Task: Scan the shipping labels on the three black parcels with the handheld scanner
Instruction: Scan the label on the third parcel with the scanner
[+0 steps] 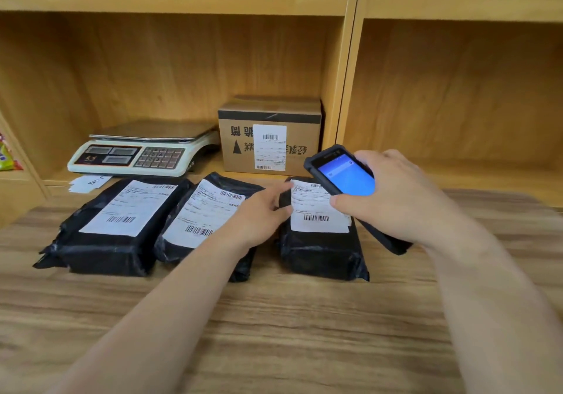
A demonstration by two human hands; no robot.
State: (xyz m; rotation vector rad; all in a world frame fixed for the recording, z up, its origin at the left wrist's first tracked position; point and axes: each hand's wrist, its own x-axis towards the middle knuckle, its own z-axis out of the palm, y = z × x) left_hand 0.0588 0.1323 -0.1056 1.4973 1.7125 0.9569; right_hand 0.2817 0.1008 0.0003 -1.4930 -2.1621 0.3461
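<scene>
Three black parcels lie side by side on the wooden table, each with a white shipping label facing up: the left parcel [103,241], the middle parcel [198,211] and the right parcel [320,250]. My right hand [396,195] grips the black handheld scanner [341,174], whose blue screen is lit, and holds it tilted over the right parcel's label [313,211]. My left hand [262,211] rests on the middle parcel, fingertips touching the left edge of the right parcel. It holds nothing.
A white weighing scale [137,153] and a labelled cardboard box [271,137] stand on the shelf behind the parcels. White paper slips [88,183] lie by the scale. Wooden shelving [457,89] rises at the back.
</scene>
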